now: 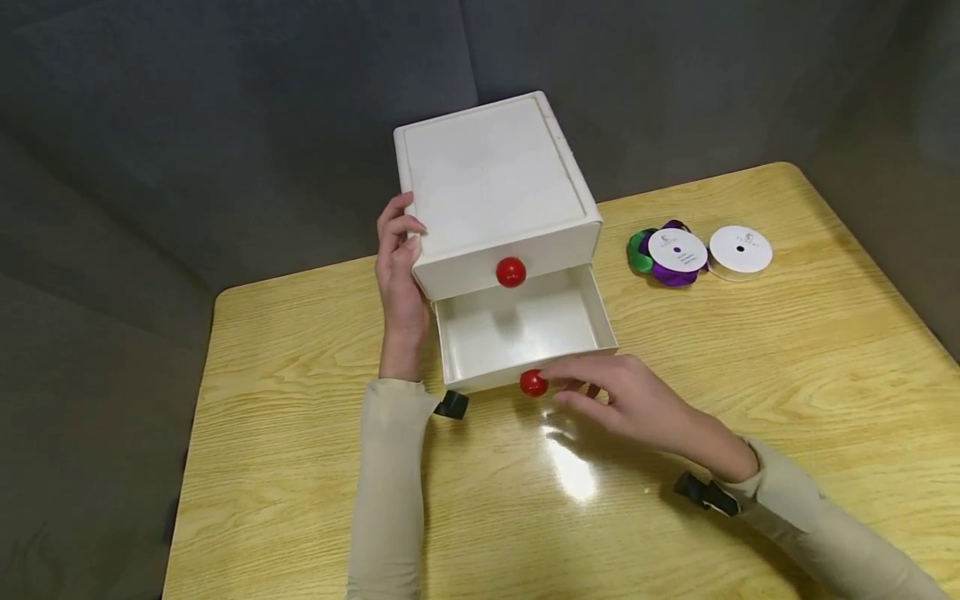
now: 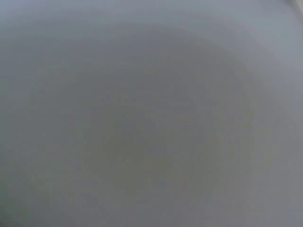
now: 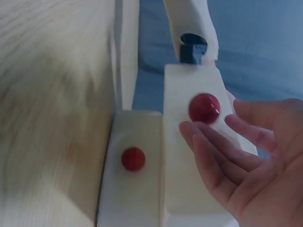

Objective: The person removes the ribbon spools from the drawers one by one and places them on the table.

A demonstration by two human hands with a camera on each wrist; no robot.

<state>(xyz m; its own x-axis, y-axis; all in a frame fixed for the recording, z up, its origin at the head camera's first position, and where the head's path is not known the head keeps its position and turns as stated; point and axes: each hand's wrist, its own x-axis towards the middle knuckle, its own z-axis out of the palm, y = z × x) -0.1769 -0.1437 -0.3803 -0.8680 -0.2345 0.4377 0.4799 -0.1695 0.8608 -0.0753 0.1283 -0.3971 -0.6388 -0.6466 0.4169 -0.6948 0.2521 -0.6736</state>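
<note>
Nearest, at five o'clock, comes the right beige sleeve point(image 1: 817, 517) with a black strap fitting point(image 1: 707, 493); the left beige sleeve point(image 1: 390, 500) rises from seven o'clock. Both lie over a yellow wood-grain worktop point(image 1: 285, 417). The right hand point(image 1: 630, 396) is at the four o'clock side of a glossy red ball knob point(image 1: 534, 383); its fingers are spread apart, the index fingertip right at the knob, though I cannot tell whether it touches. That knob belongs to the pulled-out lower white plastic drawer point(image 1: 517, 329), whose interior shows. Above it, a second red ball knob point(image 1: 511, 272) marks the upper drawer front point(image 1: 450, 280) of the white boxy cabinet point(image 1: 487, 175), standing toward twelve o'clock. At its nine o'clock side, the left hand point(image 1: 401, 267) rests bent fingers on the top edge. The left wrist view is grey blur. Toward three o'clock sit a white round spool with purple and green ribbon point(image 1: 677, 248) and another white round spool point(image 1: 741, 252). Farthest hangs dark grey cloth point(image 1: 225, 125).
</note>
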